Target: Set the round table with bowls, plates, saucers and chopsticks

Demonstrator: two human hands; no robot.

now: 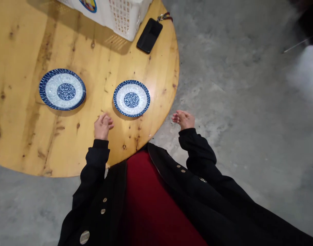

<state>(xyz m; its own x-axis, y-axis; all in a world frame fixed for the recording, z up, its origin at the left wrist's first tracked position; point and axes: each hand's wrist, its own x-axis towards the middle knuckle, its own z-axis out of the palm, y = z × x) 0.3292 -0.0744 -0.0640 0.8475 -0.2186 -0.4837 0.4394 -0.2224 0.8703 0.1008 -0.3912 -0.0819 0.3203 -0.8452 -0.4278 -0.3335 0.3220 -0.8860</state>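
A blue-and-white patterned plate lies by itself near the table's right side. Farther left is a stack of similar plates, with the lower rims peeking out at its right edge. My left hand hovers between the two, nearest the single plate's lower left, its fingers loosely bent and apart, holding nothing. Past the table's edge, my right hand is in the air to the right of the single plate. Its fingers point left, relaxed and slightly curled, with nothing visible in them.
A white plastic basket with perforated sides stands at the far side of the round wooden table. Beside it lies a black phone with a strap. Grey concrete floor surrounds the table.
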